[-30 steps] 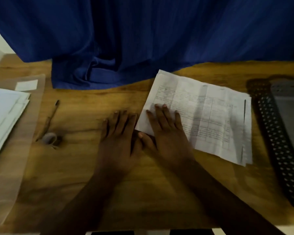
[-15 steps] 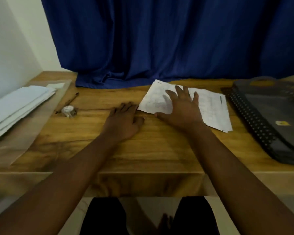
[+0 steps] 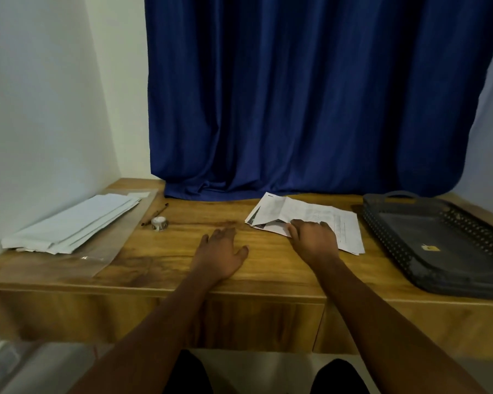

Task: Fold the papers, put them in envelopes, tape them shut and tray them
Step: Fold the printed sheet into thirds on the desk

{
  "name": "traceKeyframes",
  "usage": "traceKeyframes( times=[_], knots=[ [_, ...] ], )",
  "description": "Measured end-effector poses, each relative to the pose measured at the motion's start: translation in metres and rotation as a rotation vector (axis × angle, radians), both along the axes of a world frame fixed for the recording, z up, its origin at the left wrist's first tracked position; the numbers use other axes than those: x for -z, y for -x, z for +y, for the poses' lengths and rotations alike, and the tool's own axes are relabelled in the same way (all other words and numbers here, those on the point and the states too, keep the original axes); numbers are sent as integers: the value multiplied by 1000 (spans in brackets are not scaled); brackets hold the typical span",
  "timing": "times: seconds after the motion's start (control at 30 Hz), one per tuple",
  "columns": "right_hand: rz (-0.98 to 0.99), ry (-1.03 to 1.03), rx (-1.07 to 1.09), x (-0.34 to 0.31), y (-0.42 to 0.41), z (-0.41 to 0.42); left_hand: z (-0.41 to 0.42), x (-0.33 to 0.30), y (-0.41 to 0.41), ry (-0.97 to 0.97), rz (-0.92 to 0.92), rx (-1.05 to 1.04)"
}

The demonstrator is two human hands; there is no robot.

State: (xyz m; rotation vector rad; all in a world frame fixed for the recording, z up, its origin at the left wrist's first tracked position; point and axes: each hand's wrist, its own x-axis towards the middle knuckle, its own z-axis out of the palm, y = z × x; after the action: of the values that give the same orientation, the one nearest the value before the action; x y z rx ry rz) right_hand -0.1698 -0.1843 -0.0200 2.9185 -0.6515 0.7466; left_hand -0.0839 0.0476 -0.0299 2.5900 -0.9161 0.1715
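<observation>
Right hand (image 3: 313,240) grips the near left corner of the papers (image 3: 310,220), lifting it, at 1 o'clock on the surface (image 3: 182,260); left hand (image 3: 219,251) lies flat, fingers straight, holding nothing

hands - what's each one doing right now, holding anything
Left hand: open, flat on the desk, holding nothing.
Right hand: fingers curled on the near edge of the top paper, lifting it off the stack.

tray (image 3: 439,240) cut off at right edge, papers (image 3: 310,216) print illegible
</observation>
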Motion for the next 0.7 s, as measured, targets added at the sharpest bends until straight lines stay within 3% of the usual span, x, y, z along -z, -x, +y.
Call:
traceKeyframes(
  times=[0.17, 0.3, 0.37, 0.53, 0.63, 0.7],
  knots=[
    [-29, 111, -55, -5, 1, 3, 4, -4, 5, 190, 18, 36],
    [-146, 131, -243, -8, 23, 20, 17, -15, 11, 632, 209, 2],
    [-174, 95, -361, -1, 42, 35, 31, -19, 11, 755, 294, -31],
    [-157, 13, -541, 15, 81, 81, 57, -22, 5, 647, 285, -21],
    [-20, -48, -568, 17, 87, 98, 56, -26, 7, 490, 181, 54],
    [-96, -161, -543, 12, 84, 102, 51, -27, 11, 384, 70, 113]
  ],
)
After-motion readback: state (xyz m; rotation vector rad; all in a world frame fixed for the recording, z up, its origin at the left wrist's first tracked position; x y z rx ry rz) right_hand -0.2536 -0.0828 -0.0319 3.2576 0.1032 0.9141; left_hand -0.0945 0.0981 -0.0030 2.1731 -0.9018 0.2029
